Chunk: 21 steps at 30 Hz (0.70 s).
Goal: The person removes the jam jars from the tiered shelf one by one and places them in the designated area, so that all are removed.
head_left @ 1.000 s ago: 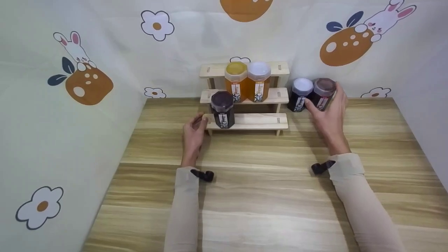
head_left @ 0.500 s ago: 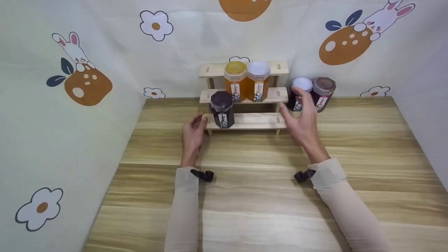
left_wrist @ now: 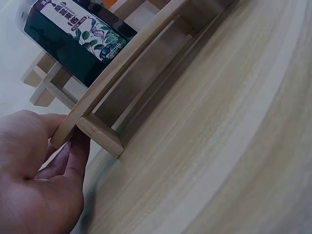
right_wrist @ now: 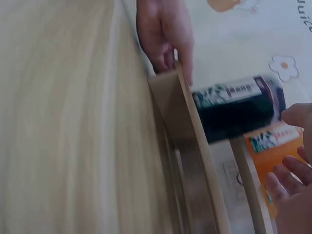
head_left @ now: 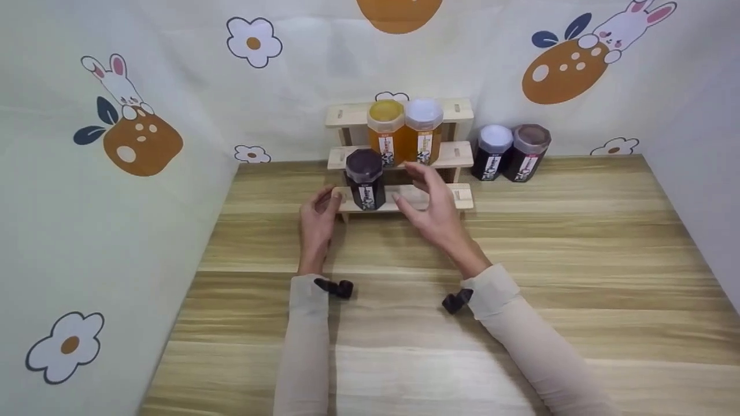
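Note:
A dark jar (head_left: 365,180) with a dark lid stands upright near the left end of the lowest step of a three-tier wooden display rack (head_left: 462,197). My left hand (head_left: 316,228) grips that step's left end, thumb above and fingers beneath in the left wrist view. Just right of the dark jar, my right hand (head_left: 440,218) hovers in front of the rack with thumb and fingers spread, holding nothing. Two amber jars stand side by side on the middle step, one with a yellow lid (head_left: 386,130) and one with a white lid (head_left: 424,130).
Right of the rack, a white-lidded dark jar (head_left: 492,153) and a brown-lidded dark jar (head_left: 527,153) stand together on the wood-grain table (head_left: 393,346). Patterned cloth (head_left: 312,69) hangs close behind the rack and along both sides.
My right hand has let go of the brown-lidded jar and moved left, past the white-lidded dark jar, to the front of the rack. My left hand stays at the lowest step.

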{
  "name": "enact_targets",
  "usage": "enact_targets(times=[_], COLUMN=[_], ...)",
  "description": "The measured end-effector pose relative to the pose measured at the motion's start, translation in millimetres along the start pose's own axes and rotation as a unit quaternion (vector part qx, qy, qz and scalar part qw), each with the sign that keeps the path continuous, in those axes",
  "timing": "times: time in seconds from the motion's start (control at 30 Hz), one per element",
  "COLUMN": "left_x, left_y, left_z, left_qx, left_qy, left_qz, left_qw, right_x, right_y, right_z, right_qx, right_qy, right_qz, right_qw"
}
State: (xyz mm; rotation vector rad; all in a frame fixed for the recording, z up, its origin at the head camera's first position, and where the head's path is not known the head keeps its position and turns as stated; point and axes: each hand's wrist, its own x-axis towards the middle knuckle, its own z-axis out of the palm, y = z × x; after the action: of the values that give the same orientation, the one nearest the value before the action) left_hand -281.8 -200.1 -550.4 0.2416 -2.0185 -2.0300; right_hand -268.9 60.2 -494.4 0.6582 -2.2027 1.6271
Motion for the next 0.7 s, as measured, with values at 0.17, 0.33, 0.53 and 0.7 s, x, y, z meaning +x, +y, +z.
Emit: enact_targets(times=[0.17, 0.33, 0.53, 0.7], left_x=[0.9, 1.5, 0.1, -0.6], left_y=[-0.5, -0.4, 0.7, 1.6], left_z=[-0.3, -1.6, -2.7, -1.1], left_qx=[-0.003, 0.004, 0.003, 0.012], left_qy=[-0.005, -0.001, -0.001, 0.008], left_qz=[-0.001, 0.000, -0.011, -0.017], left_qw=[1.0000, 1.0000, 0.9999, 0.9997], right_x=[-5.7, -3.1, 5.0, 9.0], right_y=[3, 5, 4, 6], right_z=[27, 46, 61, 71], right_qx=[-0.022, -0.031, -0.069, -0.089], right_qy=[-0.044, -0.049, -0.031, 0.008], right_qz=[0.012, 0.036, 0.067, 0.083], right_qw=[0.9987, 0.9977, 0.9949, 0.9926])
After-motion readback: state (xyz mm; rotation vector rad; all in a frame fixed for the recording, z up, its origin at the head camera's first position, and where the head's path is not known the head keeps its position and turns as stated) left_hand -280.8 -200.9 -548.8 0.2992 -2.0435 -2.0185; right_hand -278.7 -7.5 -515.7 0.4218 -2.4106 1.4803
